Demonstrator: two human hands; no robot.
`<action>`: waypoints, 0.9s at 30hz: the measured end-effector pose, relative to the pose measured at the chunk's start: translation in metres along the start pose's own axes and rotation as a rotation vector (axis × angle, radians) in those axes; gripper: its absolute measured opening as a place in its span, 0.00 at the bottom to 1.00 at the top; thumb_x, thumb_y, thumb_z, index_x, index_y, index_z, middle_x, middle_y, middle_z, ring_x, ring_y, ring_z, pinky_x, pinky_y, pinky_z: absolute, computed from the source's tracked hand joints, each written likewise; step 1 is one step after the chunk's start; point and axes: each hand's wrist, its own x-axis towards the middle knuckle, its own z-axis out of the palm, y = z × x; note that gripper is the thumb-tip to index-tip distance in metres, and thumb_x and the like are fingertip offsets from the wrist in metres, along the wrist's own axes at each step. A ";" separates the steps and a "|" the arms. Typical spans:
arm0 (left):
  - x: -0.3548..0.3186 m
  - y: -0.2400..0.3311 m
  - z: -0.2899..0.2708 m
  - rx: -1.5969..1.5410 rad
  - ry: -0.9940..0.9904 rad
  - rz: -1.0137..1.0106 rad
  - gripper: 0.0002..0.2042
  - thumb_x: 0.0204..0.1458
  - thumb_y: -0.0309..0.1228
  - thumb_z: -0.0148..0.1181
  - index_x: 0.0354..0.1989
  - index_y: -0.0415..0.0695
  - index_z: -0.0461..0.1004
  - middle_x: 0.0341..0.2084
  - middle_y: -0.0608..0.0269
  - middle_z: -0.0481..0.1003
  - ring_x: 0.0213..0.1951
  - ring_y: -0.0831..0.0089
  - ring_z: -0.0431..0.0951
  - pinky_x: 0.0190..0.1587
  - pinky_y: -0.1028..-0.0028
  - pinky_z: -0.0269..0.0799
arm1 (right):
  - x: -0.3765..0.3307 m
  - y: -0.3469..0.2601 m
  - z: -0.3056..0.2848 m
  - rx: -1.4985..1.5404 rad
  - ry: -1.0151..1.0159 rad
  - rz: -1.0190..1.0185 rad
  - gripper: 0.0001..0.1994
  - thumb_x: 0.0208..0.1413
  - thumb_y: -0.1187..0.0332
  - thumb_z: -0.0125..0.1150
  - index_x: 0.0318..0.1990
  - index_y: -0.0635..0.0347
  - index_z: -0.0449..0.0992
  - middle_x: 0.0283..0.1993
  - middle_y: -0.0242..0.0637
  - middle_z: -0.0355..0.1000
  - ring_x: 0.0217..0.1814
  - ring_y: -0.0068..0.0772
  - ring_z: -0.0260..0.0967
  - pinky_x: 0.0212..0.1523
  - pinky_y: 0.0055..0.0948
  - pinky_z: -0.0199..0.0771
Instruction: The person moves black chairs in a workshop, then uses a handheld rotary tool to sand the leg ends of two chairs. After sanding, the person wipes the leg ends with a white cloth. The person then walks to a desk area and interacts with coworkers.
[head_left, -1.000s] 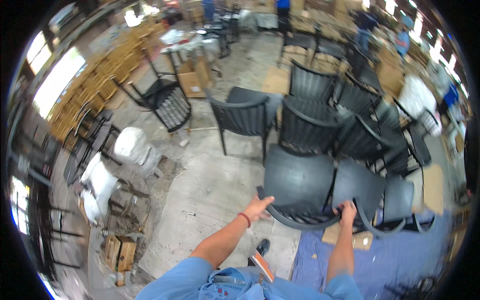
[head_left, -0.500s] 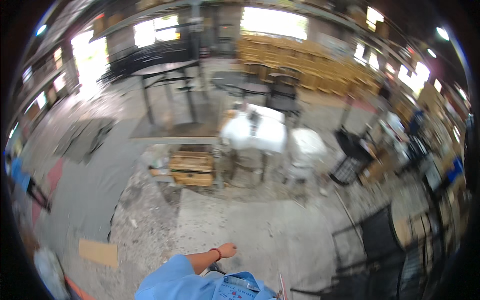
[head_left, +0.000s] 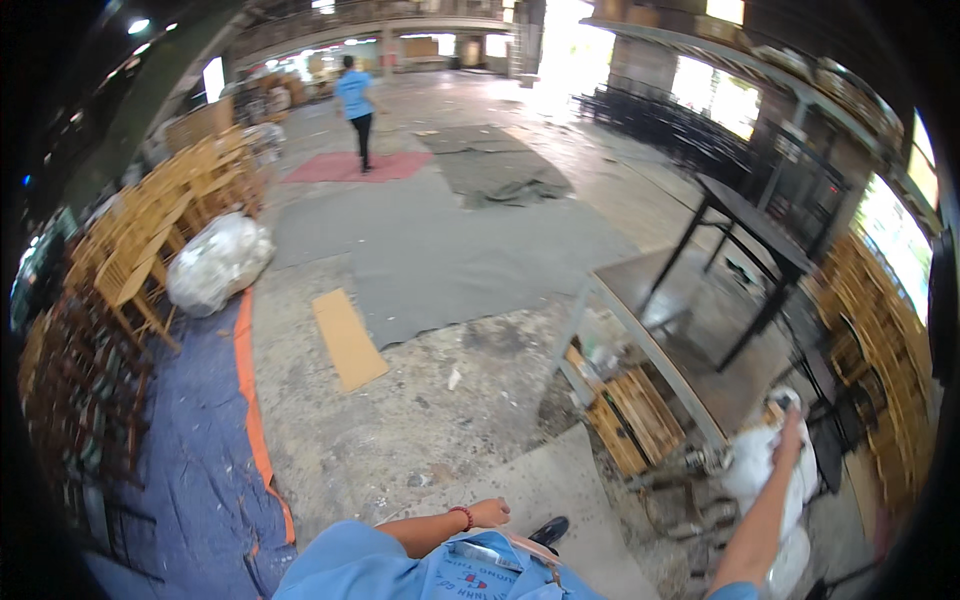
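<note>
Close in, your left hand (head_left: 490, 513) hangs loosely curled by your waist, holding nothing. Your right hand (head_left: 790, 428) reaches out and touches a white bag (head_left: 757, 468) that lies beside the metal worktop (head_left: 650, 330); whether it grips it, I cannot tell. Rubble (head_left: 690, 500) and a wooden crate (head_left: 635, 420) crowd your feet, so you could trip there. Farther off, a cardboard strip (head_left: 348, 338) lies flat, and a person (head_left: 356, 100) walks away.

You had one view only, the head camera, looking steeply down and forward from your head. Your blue shirt (head_left: 440, 570) sat close at 6 o'clock, the metal table (head_left: 650, 330) toward 3, the far hall floor (head_left: 470, 240) at 12.
</note>
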 end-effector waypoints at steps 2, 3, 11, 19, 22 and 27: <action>0.008 -0.012 -0.021 -0.026 0.091 -0.027 0.24 0.54 0.43 0.56 0.54 0.39 0.76 0.50 0.46 0.77 0.53 0.53 0.76 0.57 0.63 0.70 | 0.064 -0.085 0.047 0.066 -0.059 -0.238 0.52 0.48 0.28 0.58 0.69 0.64 0.61 0.67 0.44 0.63 0.67 0.46 0.59 0.61 0.50 0.62; 0.011 -0.016 -0.030 -0.035 0.110 -0.163 0.25 0.53 0.44 0.57 0.54 0.39 0.76 0.51 0.46 0.77 0.53 0.54 0.76 0.57 0.63 0.70 | 0.094 -0.122 0.060 0.066 -0.132 -0.219 0.53 0.46 0.28 0.59 0.69 0.65 0.59 0.71 0.45 0.57 0.72 0.46 0.53 0.65 0.53 0.54; 0.047 0.025 -0.105 -0.403 0.396 -0.822 0.24 0.52 0.42 0.60 0.53 0.40 0.76 0.36 0.52 0.81 0.35 0.66 0.81 0.34 0.66 0.79 | 0.286 -0.213 0.191 0.366 -0.013 0.022 0.46 0.45 0.40 0.70 0.61 0.75 0.67 0.63 0.46 0.67 0.63 0.43 0.66 0.60 0.45 0.64; 0.176 0.087 -0.176 -0.312 0.367 -0.646 0.23 0.55 0.42 0.60 0.55 0.41 0.75 0.35 0.57 0.81 0.34 0.69 0.80 0.34 0.70 0.77 | 0.306 -0.186 0.229 0.770 0.135 -0.295 0.26 0.47 0.63 0.67 0.50 0.77 0.74 0.50 0.45 0.75 0.49 0.39 0.72 0.55 0.36 0.70; 0.277 0.147 -0.268 -0.134 0.589 -0.197 0.24 0.56 0.45 0.61 0.56 0.42 0.74 0.38 0.56 0.81 0.35 0.67 0.80 0.39 0.67 0.76 | 0.277 -0.180 0.232 0.778 0.167 -0.400 0.23 0.46 0.67 0.67 0.49 0.74 0.75 0.48 0.44 0.75 0.48 0.37 0.71 0.53 0.36 0.70; 0.389 0.299 -0.444 -0.331 0.849 0.407 0.32 0.59 0.53 0.56 0.63 0.39 0.66 0.51 0.56 0.75 0.49 0.67 0.75 0.51 0.64 0.71 | 0.183 -0.155 0.231 0.657 0.225 -0.695 0.33 0.48 0.70 0.63 0.61 0.78 0.62 0.56 0.47 0.69 0.57 0.37 0.66 0.62 0.32 0.62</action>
